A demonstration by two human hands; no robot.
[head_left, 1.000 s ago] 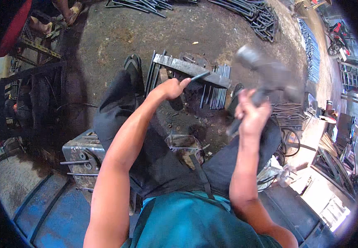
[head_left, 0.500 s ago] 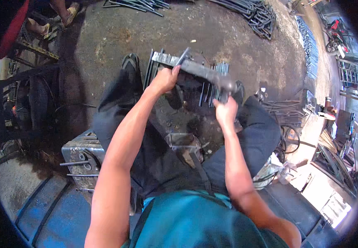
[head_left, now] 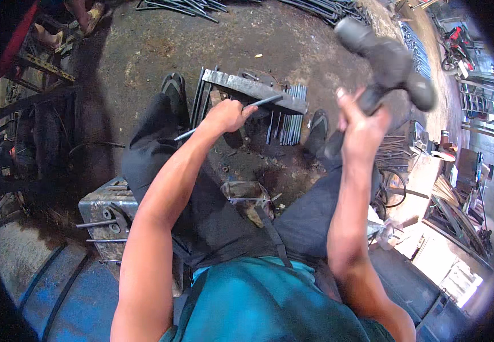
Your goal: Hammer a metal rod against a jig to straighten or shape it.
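The left hand [head_left: 228, 117]'s fingers curl round one rod [head_left: 267, 101], its far end over one steel bar [head_left: 258, 91]; contact is unclear. The right hand [head_left: 364, 125]'s fingers close round one hammer [head_left: 386, 61], raised well apart from the rod. Work seems partway: one rod in hand, a row of rods [head_left: 294, 128] beyond, too crowded to count; which are finished or left, I cannot tell.

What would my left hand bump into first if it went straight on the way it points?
Your left hand, gripping a metal rod, would probably meet the long grey metal bar first. It might pass over it, though: height is hard to judge here.
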